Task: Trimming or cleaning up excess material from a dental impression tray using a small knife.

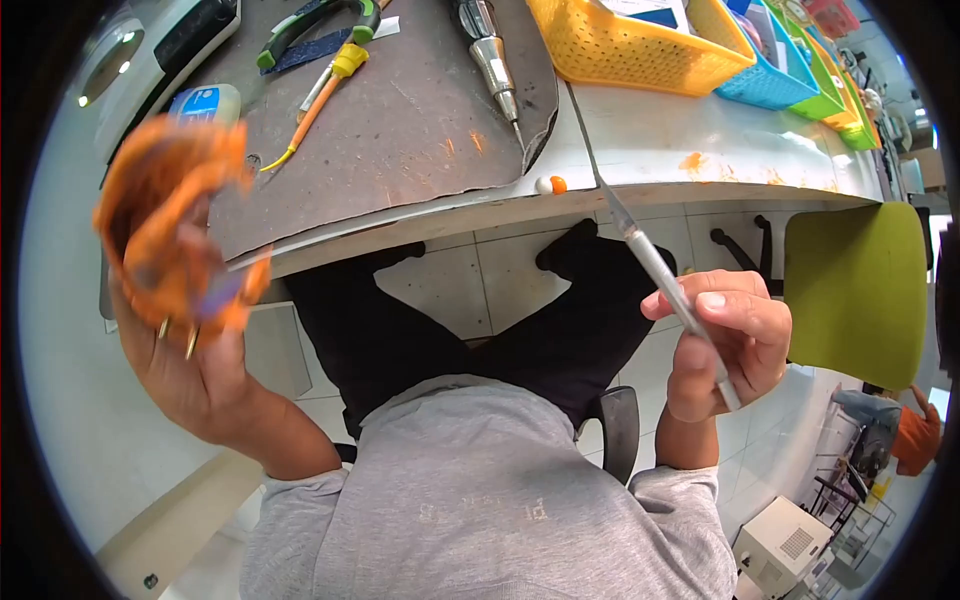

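Observation:
My left hand (190,385) is raised at the left, its fingers closed round an orange, hollow, irregular piece (155,235). Motion blurs this piece, so its kind is unclear; bluish-purple patches and two thin metal pins show on it. My right hand (735,335) pinches the silver handle of a craft knife (655,262) between thumb and fingers. The knife's pointed blade reaches up and left past the table's front edge. Close to that tip, a small white-and-orange piece (551,185) lies on the edge. A wide gap separates the two hands.
A dark mat (370,120) covers the table's left part. On it lie green-and-black-handled pliers (318,35), an orange tool with a yellow collar (325,95) and a metal rotary handpiece (492,65). Yellow (640,55) and blue baskets (775,85) stand behind. A green chair (855,295) is at right.

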Action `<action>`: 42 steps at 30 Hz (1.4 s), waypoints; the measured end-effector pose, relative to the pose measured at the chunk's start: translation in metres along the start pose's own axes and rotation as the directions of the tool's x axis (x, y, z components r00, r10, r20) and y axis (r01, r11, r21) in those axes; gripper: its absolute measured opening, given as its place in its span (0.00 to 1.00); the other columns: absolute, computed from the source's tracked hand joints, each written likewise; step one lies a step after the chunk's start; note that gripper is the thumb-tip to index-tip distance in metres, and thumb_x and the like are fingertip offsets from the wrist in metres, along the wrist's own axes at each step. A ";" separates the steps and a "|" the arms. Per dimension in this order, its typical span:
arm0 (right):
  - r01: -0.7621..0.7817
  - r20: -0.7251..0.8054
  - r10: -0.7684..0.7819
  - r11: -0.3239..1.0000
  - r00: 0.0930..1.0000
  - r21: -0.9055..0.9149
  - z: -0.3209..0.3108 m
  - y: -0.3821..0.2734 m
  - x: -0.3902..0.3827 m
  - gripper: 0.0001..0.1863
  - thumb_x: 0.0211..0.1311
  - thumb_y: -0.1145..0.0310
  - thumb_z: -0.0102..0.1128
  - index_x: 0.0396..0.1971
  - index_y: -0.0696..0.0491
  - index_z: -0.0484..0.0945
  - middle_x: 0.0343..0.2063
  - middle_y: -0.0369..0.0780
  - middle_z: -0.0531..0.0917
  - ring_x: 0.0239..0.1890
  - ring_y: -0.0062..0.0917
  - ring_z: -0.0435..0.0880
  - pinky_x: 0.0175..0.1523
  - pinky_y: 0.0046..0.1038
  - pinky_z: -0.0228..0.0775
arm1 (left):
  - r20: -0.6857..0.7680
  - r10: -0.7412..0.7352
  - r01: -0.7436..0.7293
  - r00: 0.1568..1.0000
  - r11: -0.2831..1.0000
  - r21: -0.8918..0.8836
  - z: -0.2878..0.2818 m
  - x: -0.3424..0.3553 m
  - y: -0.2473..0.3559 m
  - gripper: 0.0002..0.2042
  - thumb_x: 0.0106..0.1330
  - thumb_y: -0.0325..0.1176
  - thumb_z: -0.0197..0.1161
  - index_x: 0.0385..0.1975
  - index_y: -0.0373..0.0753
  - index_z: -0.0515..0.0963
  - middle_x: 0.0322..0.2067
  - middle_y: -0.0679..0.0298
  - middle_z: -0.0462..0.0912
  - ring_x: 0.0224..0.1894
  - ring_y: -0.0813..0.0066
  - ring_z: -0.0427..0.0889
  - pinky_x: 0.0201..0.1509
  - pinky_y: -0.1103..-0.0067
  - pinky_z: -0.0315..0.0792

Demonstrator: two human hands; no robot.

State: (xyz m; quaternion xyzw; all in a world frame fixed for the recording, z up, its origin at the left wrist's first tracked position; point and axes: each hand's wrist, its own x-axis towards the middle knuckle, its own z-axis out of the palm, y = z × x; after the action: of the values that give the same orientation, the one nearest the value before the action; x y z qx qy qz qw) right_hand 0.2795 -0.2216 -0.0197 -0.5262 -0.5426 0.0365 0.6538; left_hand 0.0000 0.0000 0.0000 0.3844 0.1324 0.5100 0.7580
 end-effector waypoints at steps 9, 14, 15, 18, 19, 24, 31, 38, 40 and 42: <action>0.028 0.078 -0.015 0.986 0.997 -0.163 -0.012 0.019 0.003 0.16 0.35 0.85 0.64 0.31 0.60 0.80 0.23 0.43 0.81 0.24 0.25 0.80 0.26 0.19 0.72 | -0.147 -0.235 0.268 0.961 0.925 0.271 0.028 -0.067 -0.080 0.12 0.70 0.39 0.48 0.42 0.37 0.67 0.38 0.54 0.76 0.34 0.75 0.80 0.33 0.80 0.78; 0.173 0.187 -0.124 0.945 0.975 -0.277 -0.005 0.018 0.018 0.16 0.34 0.85 0.64 0.30 0.60 0.79 0.23 0.44 0.82 0.23 0.27 0.82 0.25 0.21 0.73 | -0.143 -0.579 0.591 0.803 0.804 0.067 0.034 -0.085 -0.118 0.11 0.67 0.33 0.53 0.42 0.33 0.69 0.33 0.56 0.80 0.36 0.73 0.82 0.42 0.79 0.77; 0.188 0.194 -0.134 0.937 0.972 -0.295 -0.004 0.018 0.019 0.16 0.33 0.85 0.64 0.29 0.60 0.79 0.23 0.45 0.82 0.23 0.27 0.82 0.25 0.21 0.74 | -0.140 -0.609 0.620 0.780 0.783 0.046 0.035 -0.089 -0.124 0.11 0.67 0.33 0.52 0.42 0.33 0.69 0.33 0.56 0.80 0.36 0.74 0.81 0.43 0.79 0.76; 0.206 0.215 -0.138 0.919 0.967 -0.337 -0.006 0.020 0.019 0.16 0.33 0.85 0.65 0.29 0.59 0.80 0.23 0.45 0.82 0.22 0.26 0.82 0.24 0.21 0.73 | -0.103 -0.675 0.681 0.731 0.732 0.031 0.037 -0.091 -0.130 0.10 0.68 0.33 0.52 0.43 0.33 0.69 0.33 0.59 0.80 0.37 0.77 0.80 0.43 0.81 0.75; 0.207 0.217 -0.139 0.918 0.966 -0.338 -0.007 0.021 0.018 0.16 0.33 0.85 0.65 0.29 0.59 0.80 0.23 0.45 0.82 0.22 0.26 0.82 0.24 0.21 0.73 | -0.086 -0.700 0.704 0.709 0.709 0.033 0.037 -0.091 -0.133 0.10 0.68 0.33 0.52 0.43 0.32 0.70 0.33 0.59 0.80 0.37 0.78 0.80 0.43 0.81 0.75; 0.202 0.172 -0.148 0.913 0.974 -0.354 -0.012 0.021 0.020 0.16 0.33 0.86 0.65 0.29 0.59 0.80 0.23 0.44 0.82 0.20 0.25 0.80 0.22 0.20 0.71 | -0.105 -0.776 0.778 0.622 0.627 -0.025 0.032 -0.087 -0.142 0.11 0.69 0.34 0.50 0.43 0.33 0.71 0.36 0.59 0.80 0.38 0.79 0.80 0.45 0.82 0.75; 0.240 0.244 -0.160 0.906 0.956 -0.348 -0.016 0.025 0.027 0.18 0.32 0.86 0.64 0.30 0.57 0.80 0.23 0.44 0.81 0.19 0.24 0.79 0.21 0.19 0.70 | -0.068 -0.875 0.824 0.480 0.476 -0.307 0.028 -0.084 -0.160 0.16 0.72 0.38 0.44 0.46 0.33 0.72 0.46 0.54 0.77 0.49 0.71 0.76 0.53 0.77 0.70; 0.268 0.276 -0.177 0.902 0.945 -0.339 -0.019 0.032 0.027 0.19 0.32 0.86 0.63 0.31 0.56 0.80 0.23 0.42 0.80 0.22 0.25 0.79 0.22 0.20 0.70 | -0.057 -0.929 0.847 0.365 0.357 -0.393 0.013 -0.084 -0.174 0.18 0.73 0.41 0.39 0.50 0.34 0.71 0.48 0.59 0.76 0.46 0.74 0.74 0.43 0.82 0.69; 0.276 0.220 -0.214 0.911 0.952 -0.306 -0.017 0.033 0.023 0.20 0.30 0.85 0.64 0.31 0.55 0.81 0.25 0.42 0.80 0.23 0.26 0.80 0.23 0.20 0.71 | -0.105 -0.926 0.831 0.363 0.373 -0.414 0.014 -0.083 -0.176 0.18 0.72 0.40 0.40 0.49 0.34 0.71 0.48 0.59 0.76 0.46 0.74 0.74 0.43 0.81 0.69; 0.269 0.247 -0.196 0.912 0.949 -0.310 -0.018 0.035 0.023 0.20 0.30 0.84 0.64 0.31 0.55 0.81 0.25 0.42 0.80 0.23 0.26 0.80 0.23 0.20 0.72 | -0.152 -0.921 0.813 0.360 0.389 -0.432 0.013 -0.082 -0.177 0.18 0.72 0.40 0.40 0.49 0.34 0.71 0.48 0.59 0.75 0.46 0.74 0.74 0.43 0.81 0.69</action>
State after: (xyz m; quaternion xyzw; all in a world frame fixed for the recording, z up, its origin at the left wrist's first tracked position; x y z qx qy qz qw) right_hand 0.3209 -0.2033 -0.0275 -0.5555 -0.6658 -0.0809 0.4915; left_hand 0.0900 -0.1106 -0.1338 0.0376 0.3821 0.1006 0.9179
